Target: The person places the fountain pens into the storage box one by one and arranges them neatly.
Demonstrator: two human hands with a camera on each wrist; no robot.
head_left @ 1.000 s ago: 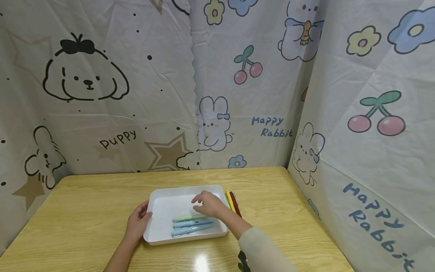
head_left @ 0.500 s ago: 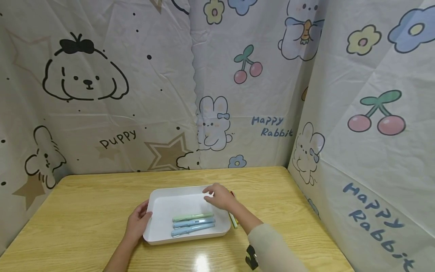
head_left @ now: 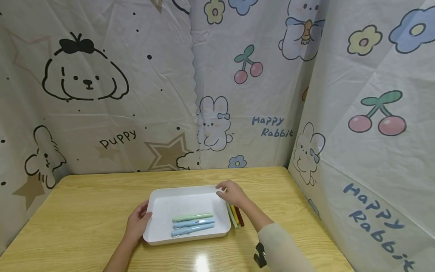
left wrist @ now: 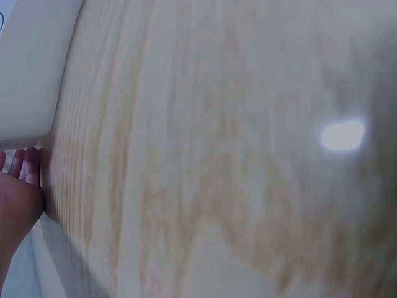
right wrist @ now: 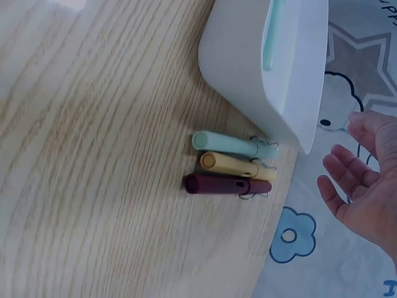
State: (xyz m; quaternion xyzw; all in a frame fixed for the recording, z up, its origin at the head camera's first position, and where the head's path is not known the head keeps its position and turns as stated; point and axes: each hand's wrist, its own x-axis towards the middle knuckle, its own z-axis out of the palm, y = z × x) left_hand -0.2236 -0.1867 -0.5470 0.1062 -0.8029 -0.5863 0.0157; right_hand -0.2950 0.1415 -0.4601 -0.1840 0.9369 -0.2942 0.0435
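Note:
A white tray [head_left: 166, 200] stands on the table; in it lie a light green pen [head_left: 190, 217] and two light blue pens [head_left: 198, 222], side by side. My left hand [head_left: 136, 223] holds the tray's left edge, thumb at the rim and fingers along the outer wall. Over the tray's far right corner hovers my right hand [head_left: 232, 193], with loosely bent fingers and nothing in them. Just outside the tray's right wall, a pale green pen [right wrist: 226, 143], a yellow pen [right wrist: 229, 164] and a dark red pen [right wrist: 223, 185] lie parallel on the table.
The wood-grain table [head_left: 102, 192] reaches back to a cloth [head_left: 163, 75] printed with cartoon animals, which hangs behind it and along the right side. A dark strap-like item [head_left: 260, 255] shows by the right sleeve [head_left: 278, 245].
My right hand has moved right, from above the tray's middle to its far right corner. The ends of the pens outside the tray now show below the arm. My left hand stays put.

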